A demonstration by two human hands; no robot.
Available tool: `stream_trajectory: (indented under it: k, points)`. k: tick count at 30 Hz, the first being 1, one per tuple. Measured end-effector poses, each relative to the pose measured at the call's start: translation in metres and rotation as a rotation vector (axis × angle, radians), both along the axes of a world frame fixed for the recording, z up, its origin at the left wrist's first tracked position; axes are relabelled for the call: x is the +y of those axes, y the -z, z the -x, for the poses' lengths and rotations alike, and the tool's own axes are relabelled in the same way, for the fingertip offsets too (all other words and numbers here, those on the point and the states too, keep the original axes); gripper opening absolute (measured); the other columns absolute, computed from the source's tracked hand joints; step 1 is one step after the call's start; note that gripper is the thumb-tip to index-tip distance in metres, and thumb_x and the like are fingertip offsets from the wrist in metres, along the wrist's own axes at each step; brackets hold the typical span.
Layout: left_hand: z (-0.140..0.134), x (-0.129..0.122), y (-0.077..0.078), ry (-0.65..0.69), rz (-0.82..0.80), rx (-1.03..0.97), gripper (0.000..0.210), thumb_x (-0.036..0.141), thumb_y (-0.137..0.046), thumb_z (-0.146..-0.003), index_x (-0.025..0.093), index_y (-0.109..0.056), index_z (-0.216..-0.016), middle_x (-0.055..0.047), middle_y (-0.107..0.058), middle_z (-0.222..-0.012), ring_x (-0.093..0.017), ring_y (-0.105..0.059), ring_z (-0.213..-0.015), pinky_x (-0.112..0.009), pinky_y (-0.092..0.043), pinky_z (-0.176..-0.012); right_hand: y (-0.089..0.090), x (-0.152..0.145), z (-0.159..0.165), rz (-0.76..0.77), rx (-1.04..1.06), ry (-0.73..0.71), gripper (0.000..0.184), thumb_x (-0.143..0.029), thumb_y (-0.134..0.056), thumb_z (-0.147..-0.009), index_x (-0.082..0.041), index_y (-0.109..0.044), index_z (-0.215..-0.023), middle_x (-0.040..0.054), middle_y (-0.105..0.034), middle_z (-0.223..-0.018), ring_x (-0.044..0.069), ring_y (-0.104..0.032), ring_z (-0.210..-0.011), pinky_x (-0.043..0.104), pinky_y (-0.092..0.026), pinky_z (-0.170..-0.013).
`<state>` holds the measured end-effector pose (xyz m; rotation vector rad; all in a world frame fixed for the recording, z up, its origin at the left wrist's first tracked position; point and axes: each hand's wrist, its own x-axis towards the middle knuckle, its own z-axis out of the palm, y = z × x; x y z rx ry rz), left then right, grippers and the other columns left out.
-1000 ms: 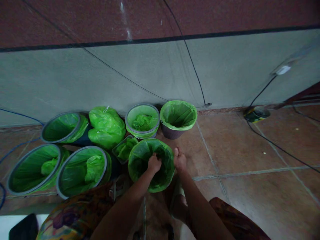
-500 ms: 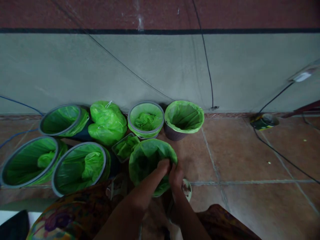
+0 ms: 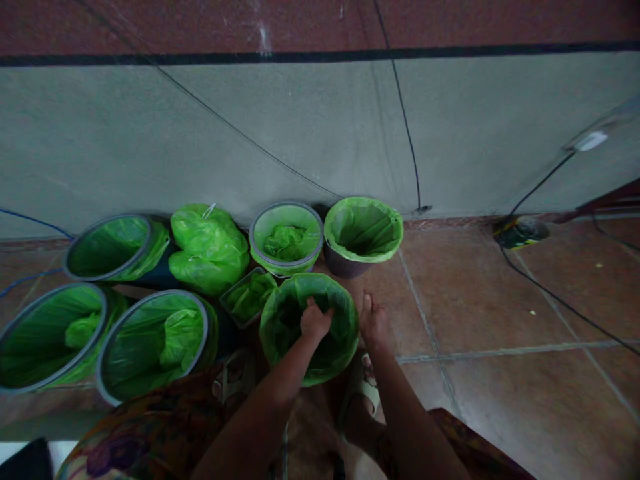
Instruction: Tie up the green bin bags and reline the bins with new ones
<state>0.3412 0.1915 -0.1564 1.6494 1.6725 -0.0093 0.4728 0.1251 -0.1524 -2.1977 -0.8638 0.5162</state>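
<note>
A bin lined with a green bag [image 3: 273,347] stands on the floor between my feet, the bag folded out over its rim. Over the mouth of this bin is my left hand [image 3: 316,321], its thumb and forefinger apart and nothing seen in it. Just outside the right side of the rim, my right hand [image 3: 374,324] has its fingers stretched out and holds nothing visible. Whether it touches the bag I cannot tell. Behind stand a dark lined bin [image 3: 347,261] and a grey-rimmed lined bin [image 3: 320,230]. A small tray of green bags [image 3: 247,297] sits to the left.
On the left are several grey-rimmed lined bins [image 3: 205,333] and a stuffed green bag [image 3: 210,243]. A wall [image 3: 225,100] with hanging cables runs behind. At right, a cable [image 3: 555,290] crosses the tiled floor [image 3: 475,300] by a dark container [image 3: 523,232].
My hands have come apart and off the bin's right rim. The left moved left over the opening; the right moved outside the rim and its fingers opened. The view shifted slightly.
</note>
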Motion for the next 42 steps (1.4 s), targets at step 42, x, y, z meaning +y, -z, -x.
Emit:
stream_trajectory:
  k: [42]
  points:
    - [0.074, 0.106, -0.014, 0.253, -0.237, -0.124, 0.023, 0.033, -0.059, -0.088, 0.021, -0.075, -0.099, -0.002, -0.076, -0.098, -0.016, -0.068, -0.09, -0.024, -0.049, -0.082, 0.011, 0.099, 0.014, 0.194, -0.218, -0.756, 0.033, -0.035, -0.043, -0.097, -0.021, -0.066, -0.117, 0.0092, -0.072, -0.111, 0.02, -0.066, -0.102, 0.027, -0.046, -0.09]
